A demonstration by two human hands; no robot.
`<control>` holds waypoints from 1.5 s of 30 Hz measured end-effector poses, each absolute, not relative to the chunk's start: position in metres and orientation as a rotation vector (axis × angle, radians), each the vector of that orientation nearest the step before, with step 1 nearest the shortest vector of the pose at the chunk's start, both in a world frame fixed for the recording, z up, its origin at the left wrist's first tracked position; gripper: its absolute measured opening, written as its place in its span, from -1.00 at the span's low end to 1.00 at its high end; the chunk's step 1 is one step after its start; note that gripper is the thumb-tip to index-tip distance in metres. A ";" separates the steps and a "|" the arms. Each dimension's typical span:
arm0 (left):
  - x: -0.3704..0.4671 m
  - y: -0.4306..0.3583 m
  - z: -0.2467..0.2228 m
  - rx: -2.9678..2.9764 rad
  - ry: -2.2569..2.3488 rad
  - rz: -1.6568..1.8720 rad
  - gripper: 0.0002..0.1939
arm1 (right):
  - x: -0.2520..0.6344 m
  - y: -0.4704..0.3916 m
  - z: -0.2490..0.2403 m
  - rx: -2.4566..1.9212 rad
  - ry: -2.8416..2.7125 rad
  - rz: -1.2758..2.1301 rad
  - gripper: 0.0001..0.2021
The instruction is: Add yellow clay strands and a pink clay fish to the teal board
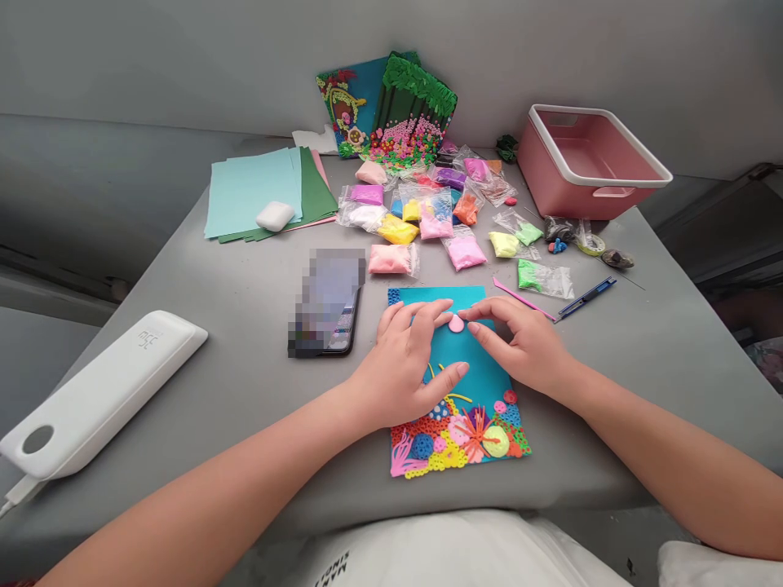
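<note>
A blue board (471,359) lies in front of me, its lower part covered with coloured clay shapes like a coral scene. On its upper part sits a small pink teardrop of clay (456,324). My left hand (407,359) spreads over the board's left side, thumb out and fingertips at the teardrop's upper left edge. From the right, my right hand (519,342) reaches in with its index fingertip at the top of the teardrop and its thumb apart, close to the right side. Neither hand is wrapped around anything.
Bags of coloured clay (435,222) lie beyond the board. A phone (327,302) and a white lamp-like device (103,395) are left; a pink tool (523,299), a blue cutter (587,298) and a pink bin (596,191) right. Paper sheets (248,187) and decorated boards (409,106) stand behind.
</note>
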State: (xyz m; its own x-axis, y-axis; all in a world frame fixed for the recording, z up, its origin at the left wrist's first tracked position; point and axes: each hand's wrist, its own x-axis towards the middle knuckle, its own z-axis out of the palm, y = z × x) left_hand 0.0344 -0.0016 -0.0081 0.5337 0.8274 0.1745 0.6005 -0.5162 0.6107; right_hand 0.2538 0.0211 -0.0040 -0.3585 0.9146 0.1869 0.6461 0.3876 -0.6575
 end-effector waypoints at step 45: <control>0.032 -0.002 -0.013 2.336 1.230 0.614 -0.39 | 0.255 0.019 -0.017 -1.035 -2.344 0.299 -0.83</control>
